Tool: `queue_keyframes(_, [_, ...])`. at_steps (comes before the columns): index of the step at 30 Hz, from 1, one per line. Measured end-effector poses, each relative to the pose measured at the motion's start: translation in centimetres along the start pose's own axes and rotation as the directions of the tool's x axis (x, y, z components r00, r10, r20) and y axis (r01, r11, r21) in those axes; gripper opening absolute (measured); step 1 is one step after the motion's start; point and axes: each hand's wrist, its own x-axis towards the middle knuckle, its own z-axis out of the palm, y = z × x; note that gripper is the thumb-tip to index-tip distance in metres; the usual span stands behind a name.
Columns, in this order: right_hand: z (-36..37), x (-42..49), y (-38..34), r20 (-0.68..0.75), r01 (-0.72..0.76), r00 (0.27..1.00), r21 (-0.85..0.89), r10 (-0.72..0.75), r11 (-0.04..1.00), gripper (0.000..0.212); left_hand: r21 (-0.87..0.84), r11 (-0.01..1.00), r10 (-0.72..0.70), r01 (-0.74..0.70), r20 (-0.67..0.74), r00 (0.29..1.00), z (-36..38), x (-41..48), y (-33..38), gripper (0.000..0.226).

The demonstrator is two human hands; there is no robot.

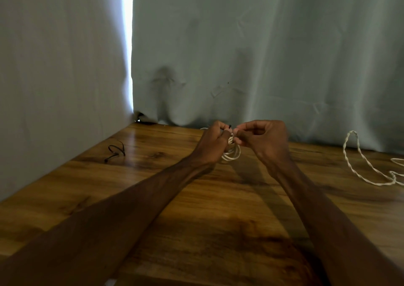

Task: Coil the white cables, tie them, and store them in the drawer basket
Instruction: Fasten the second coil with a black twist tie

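Our forearms are reaching over the wooden table [218, 215]; near its far edge, left hand [215, 140] is gripping the small coiled white cable [232, 156], right hand [264, 140] is pinching its top, black tie [230, 126] poking up.

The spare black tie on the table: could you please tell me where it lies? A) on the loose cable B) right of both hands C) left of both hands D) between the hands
C: the spare black tie lies on the table, well left of the left hand that holds the cable coil.
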Motion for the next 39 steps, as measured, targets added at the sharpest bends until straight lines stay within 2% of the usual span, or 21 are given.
queue_keyframes(3, [0.0,0.0,-0.1,0.024,-0.026,0.999,0.04,0.025,0.999,0.015,-0.005,1.0,-0.007,0.007,-0.014,1.0,0.0,0.1,0.0,0.017])
queue_keyframes(7, [0.2,0.0,-0.1,0.042,-0.021,0.999,0.009,0.02,1.0,0.015,0.002,1.0,-0.024,0.024,-0.004,1.0,-0.2,0.1,0.0,0.019])
queue_keyframes(12, [0.3,0.0,-0.1,-0.009,-0.014,1.0,-0.024,0.013,1.0,0.013,0.036,0.999,-0.008,0.008,0.002,1.0,0.0,0.1,0.3,0.017])
queue_keyframes(21, [0.3,0.1,0.0,-0.039,0.021,0.999,-0.098,-0.025,0.995,0.011,-0.004,1.0,-0.01,0.01,0.039,0.999,0.4,-0.3,0.7,0.017])
queue_keyframes(27, [0.2,0.2,-0.2,-0.089,-0.031,0.996,-0.068,0.025,0.997,0.015,0.006,1.0,-0.015,0.015,0.023,1.0,0.5,-0.3,0.9,0.013])
queue_keyframes(39, [-0.2,0.2,-0.6,-0.088,-0.092,0.993,-0.087,0.085,0.992,0.019,0.03,0.999,-0.026,0.026,0.008,1.0,0.6,-0.6,1.1,0.014])
